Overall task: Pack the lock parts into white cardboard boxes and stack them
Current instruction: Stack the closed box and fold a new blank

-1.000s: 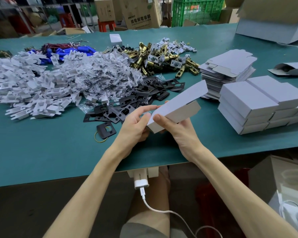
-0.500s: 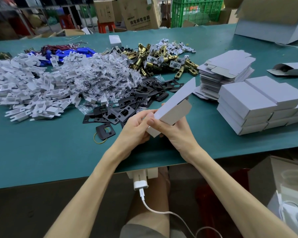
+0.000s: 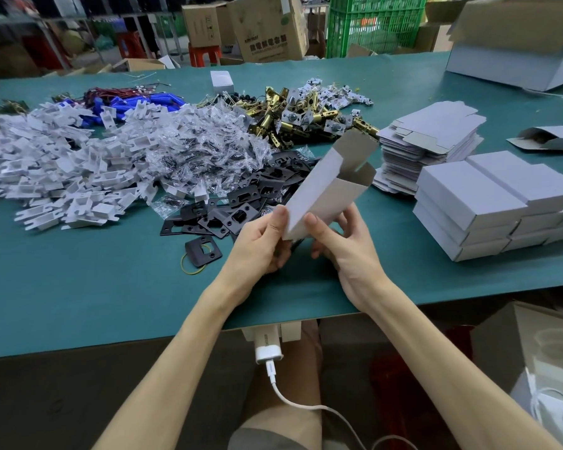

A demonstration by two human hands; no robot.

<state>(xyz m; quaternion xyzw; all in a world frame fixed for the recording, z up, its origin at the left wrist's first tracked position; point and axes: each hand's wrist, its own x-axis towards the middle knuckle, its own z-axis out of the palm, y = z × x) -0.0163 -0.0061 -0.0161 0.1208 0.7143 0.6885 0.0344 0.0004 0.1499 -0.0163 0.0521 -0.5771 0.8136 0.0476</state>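
Mid-task on 1 white cardboard box (image 3: 325, 190), raised off the desk (image 3: 78, 287), just right of the black strike plates (image 3: 241, 203).

Gripped at its near end only. Left hand (image 3: 260, 245) pinching the near-left corner, thumb on the top face. Right hand (image 3: 345, 245) wrapped round the same end from the right, thumb on top, fingers underneath. Neither hand free.

Long axis running from the hands up toward far-right. Far end open, flaps splayed, grey inside showing. Near end hidden by the hands, so cannot tell if closed. Contents not visible from here.

Parts all left and far of the box:
- black strike plates closest, just beside the left hand
- clear screw bags (image 3: 202, 151) beyond them
- brass latch bolts (image 3: 283, 125) further back
- white plastic pieces (image 3: 46, 177) far-left
- 1 loose plate (image 3: 203, 251) near-left of the left hand

Judgement: box formed, loading probably not started. Next move likely freeing the left hand, as the one nearer every parts pile, with the right hand alone on the box and the mouth turned left. Risk: thin card squashing under a 1-handed hold.

To the right: flat box blanks (image 3: 429, 138), then closed boxes (image 3: 488, 199) stacked in layers. Nearer the right hand for stacking.
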